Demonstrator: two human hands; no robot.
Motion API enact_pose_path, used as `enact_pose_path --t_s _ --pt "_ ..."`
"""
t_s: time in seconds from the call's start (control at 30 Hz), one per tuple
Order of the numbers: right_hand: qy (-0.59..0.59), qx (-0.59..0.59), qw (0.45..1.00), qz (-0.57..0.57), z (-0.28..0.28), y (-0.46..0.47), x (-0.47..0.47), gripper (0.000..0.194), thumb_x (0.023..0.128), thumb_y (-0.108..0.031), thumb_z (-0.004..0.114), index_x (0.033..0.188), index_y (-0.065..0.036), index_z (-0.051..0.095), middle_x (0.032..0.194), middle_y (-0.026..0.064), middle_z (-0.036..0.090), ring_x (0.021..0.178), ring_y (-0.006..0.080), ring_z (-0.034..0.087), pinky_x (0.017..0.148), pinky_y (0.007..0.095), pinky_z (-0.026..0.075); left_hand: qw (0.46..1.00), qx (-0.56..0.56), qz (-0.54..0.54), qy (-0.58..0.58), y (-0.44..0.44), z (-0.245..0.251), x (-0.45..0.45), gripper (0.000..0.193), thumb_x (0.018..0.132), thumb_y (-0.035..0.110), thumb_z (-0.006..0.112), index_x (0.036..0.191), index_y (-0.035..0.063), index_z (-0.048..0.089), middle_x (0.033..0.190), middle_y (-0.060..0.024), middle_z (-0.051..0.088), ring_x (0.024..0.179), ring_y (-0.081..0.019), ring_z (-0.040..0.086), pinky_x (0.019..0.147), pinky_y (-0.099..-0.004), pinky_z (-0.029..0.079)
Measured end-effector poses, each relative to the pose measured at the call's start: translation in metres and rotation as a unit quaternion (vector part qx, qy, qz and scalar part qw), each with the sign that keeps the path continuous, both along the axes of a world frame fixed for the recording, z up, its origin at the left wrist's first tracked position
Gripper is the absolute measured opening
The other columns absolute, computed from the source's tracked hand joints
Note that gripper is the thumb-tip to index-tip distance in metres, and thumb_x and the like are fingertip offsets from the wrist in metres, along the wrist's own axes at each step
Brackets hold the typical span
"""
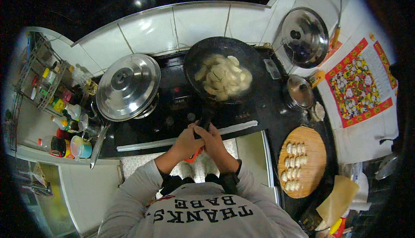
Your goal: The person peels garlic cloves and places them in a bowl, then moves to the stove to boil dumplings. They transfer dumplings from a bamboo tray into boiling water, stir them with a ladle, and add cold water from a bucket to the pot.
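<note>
A dark wok [194, 59] sits on the right side of the black stovetop, with a heap of pale dumplings [227, 76] in it. Its black handle [205, 120] points towards me. My left hand [187, 141] and my right hand [211, 136] are closed together around this handle, fingers overlapping. Below my hands an orange-red piece [193, 157] shows; whether it belongs to the handle I cannot tell. Some haze lies over the dumplings.
Left of the wok stands a pot under a domed steel lid [129, 85]. Bottles and jars [61, 121] crowd the far left. On the right counter lie a round slatted board [316, 160] with rows of uncooked dumplings [295, 160] and a small lidded pan [300, 90]. A lid [304, 37] hangs on the wall.
</note>
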State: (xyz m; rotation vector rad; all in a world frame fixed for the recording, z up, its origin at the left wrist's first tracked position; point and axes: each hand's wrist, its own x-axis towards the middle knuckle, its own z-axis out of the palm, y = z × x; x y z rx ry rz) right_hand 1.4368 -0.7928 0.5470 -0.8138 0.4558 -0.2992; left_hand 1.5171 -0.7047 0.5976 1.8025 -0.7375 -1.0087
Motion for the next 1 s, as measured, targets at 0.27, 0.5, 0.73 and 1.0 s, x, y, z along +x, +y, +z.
enact_pose_path --t_s 0.27,0.5,0.73,1.0 --pt "-0.005 -0.01 1.0 0.018 0.008 0.0 0.0 0.023 0.088 -0.017 0.061 0.106 -0.004 0.056 0.096 0.0021 0.061 0.086 0.0136 0.057 0.077 0.0268 0.047 1.0 0.002 0.019 -0.002 0.001 0.001 -0.001 0.051 0.074 0.01 0.06 0.119 -0.0065 0.043 0.076 -0.0136 0.061 0.058 -0.0203 0.062 0.054 -0.0311 0.05" --pt "0.004 0.012 1.0 0.022 0.007 0.009 0.0 0.026 0.088 -0.016 0.061 0.111 -0.005 0.054 0.1 0.0032 0.06 0.083 0.0123 0.056 0.071 0.0279 0.048 0.998 0.059 0.008 0.024 0.011 0.024 -0.003 0.034 0.076 0.012 0.059 0.107 -0.0013 0.051 0.085 -0.0103 0.061 0.074 -0.0177 0.06 0.064 -0.0316 0.048" --pt "-0.004 0.013 1.0 0.026 0.008 0.018 0.003 0.023 0.088 -0.017 0.06 0.108 -0.006 0.055 0.093 0.0049 0.06 0.084 0.0153 0.06 0.07 0.0266 0.048 0.988 -0.011 -0.03 -0.15 0.018 0.005 0.004 0.06 0.074 0.015 0.063 0.125 -0.0096 0.041 0.087 -0.0173 0.064 0.068 -0.023 0.064 0.059 -0.0321 0.049" --pt "0.006 -0.007 1.0 -0.014 -0.004 0.018 0.006 0.022 0.088 -0.016 0.059 0.108 -0.008 0.056 0.093 0.0024 0.061 0.08 0.0124 0.058 0.064 0.0262 0.046 0.982 -0.101 -0.012 -0.16 0.016 -0.006 0.005 0.031 0.077 0.012 0.061 0.102 -0.002 0.051 0.079 -0.0111 0.061 0.063 -0.0163 0.059 0.057 -0.0303 0.048"
